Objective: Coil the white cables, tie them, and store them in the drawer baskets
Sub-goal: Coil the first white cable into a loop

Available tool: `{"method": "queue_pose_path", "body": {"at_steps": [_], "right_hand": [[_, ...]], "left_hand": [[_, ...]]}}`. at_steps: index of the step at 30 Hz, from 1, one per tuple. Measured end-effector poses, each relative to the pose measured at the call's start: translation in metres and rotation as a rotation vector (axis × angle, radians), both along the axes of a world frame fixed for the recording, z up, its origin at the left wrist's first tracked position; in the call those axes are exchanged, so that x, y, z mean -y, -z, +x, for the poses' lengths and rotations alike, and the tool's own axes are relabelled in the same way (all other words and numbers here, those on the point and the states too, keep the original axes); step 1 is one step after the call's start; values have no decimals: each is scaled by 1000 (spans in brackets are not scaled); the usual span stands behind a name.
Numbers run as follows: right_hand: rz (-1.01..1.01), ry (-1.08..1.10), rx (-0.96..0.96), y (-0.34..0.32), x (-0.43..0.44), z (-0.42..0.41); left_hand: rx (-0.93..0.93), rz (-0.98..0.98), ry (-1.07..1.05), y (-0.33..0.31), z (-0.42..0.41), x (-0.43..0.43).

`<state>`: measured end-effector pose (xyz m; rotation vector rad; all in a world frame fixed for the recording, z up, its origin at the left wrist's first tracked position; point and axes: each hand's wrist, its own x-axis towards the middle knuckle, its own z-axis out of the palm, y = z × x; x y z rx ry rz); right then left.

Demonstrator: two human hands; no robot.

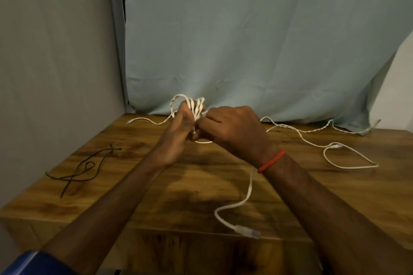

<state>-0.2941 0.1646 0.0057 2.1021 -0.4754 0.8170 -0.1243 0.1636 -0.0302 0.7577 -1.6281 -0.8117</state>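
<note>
Several white loops bunched into a coil (pixel 196 107), held above the far middle of the table (pixel 201 187), long axis upright, loop tops pointing up and away. Gripped low down by the left hand (pixel 178 128), fingers curled round the bundle; pinched just beside it by the right hand (pixel 233 131), fingers curled on a strand of the coil. From under the right wrist, a loose tail (pixel 247 196) running down toward the table's near edge, plug (pixel 248 231) pointing right. More white cable (pixel 348 159) snaking over the table's far right. Black cord (pixel 82 167) on its left side.
</note>
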Motion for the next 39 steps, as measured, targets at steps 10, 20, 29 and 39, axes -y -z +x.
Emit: {"method": "queue_pose_path", "body": {"at_steps": [10,20,29,39], "right_hand": [[226,115,-155,-38,17,-42],[671,-7,275,-33,57,-116],[564,-55,442,24,56,-98],[859,123,270,65,46,-43]], "left_hand": [[594,-251,-145,8,28,-2],[-279,238,153,17,44,2],[-762,461,644,5,52,14],[-936,435,569,0,38,15]]}}
